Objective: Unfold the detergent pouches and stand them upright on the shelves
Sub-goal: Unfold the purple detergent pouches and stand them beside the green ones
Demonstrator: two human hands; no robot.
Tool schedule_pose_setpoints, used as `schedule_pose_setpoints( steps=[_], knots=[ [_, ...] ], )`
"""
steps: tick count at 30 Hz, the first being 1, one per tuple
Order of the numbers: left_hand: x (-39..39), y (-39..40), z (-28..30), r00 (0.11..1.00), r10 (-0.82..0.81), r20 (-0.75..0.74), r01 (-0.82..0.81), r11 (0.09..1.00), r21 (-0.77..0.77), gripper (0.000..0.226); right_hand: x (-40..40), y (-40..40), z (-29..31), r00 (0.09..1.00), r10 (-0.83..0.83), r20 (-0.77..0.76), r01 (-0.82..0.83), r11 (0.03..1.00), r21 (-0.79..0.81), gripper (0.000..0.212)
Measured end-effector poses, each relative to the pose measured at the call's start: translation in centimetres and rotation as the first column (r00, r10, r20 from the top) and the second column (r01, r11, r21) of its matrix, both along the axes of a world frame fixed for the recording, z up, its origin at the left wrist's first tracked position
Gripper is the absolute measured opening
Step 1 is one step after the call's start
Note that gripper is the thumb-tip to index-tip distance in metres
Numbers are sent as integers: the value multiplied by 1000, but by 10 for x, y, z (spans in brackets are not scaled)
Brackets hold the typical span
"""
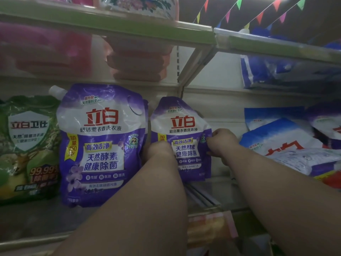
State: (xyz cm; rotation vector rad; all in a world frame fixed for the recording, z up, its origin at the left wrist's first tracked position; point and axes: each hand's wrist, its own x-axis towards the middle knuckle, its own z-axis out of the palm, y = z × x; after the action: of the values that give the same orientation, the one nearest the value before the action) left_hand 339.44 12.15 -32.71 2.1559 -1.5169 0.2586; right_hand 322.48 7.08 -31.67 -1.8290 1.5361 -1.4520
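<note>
A small purple and white detergent pouch stands upright at the back of the shelf. My left hand grips its left edge and my right hand pinches its right edge. A larger purple pouch with a white spout stands upright just to its left, nearer to me. Left of that stands a green pouch. My forearms hide the small pouch's lower left corner.
White and blue detergent bags lie piled on the shelf to the right. A green-edged upper shelf hangs overhead, with pink basins stacked under it. A shelf divider gap runs below the small pouch.
</note>
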Motion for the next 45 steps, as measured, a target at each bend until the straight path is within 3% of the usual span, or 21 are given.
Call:
schedule_pose_setpoints(
  steps=[4,6,7,9,10,12,14,18,21,27,33,37,45],
  knots=[
    [-1,-1,4,996,10,-90,-19,995,-100,19,-5,0,-3,999,31,18,-31,999,23,20],
    [-5,-6,5,972,3,-235,-40,988,-151,21,-6,0,-6,999,42,26,-43,998,42,19],
    [-8,-6,4,920,-34,-390,-41,982,-182,23,-5,-1,-7,998,44,39,-46,998,52,21],
    [-6,-21,6,622,-192,-759,-71,952,-299,53,-4,0,-9,999,17,40,-20,996,84,30],
    [-5,-31,4,499,-221,-838,-132,936,-326,74,-6,1,-10,999,6,34,-9,995,97,31],
    [22,-101,-7,437,-170,-883,-272,911,-310,89,-9,5,-8,1000,-12,-3,12,994,104,31],
    [15,-103,-10,419,-137,-898,-356,884,-302,92,-14,15,-5,999,-32,-23,34,995,97,35],
    [-35,1,1,485,-139,-863,-374,859,-349,91,-28,31,0,997,-57,-51,59,998,39,42],
    [-54,34,6,466,-187,-865,-372,845,-383,102,-35,37,2,998,-58,-36,58,998,-7,37],
    [-75,55,3,590,-263,-764,-252,838,-483,91,-46,64,-1,997,-44,60,50,993,-104,45],
    [-106,68,-18,708,-451,-544,37,793,-608,81,-63,93,-12,995,-48,83,59,988,-141,45],
    [-137,77,-21,651,-591,-476,225,750,-622,82,-79,113,-17,993,-70,90,86,977,-193,49],
    [-181,87,-29,537,-707,-459,376,688,-621,74,-130,141,-28,981,-140,138,167,964,-208,51]
  ],
)
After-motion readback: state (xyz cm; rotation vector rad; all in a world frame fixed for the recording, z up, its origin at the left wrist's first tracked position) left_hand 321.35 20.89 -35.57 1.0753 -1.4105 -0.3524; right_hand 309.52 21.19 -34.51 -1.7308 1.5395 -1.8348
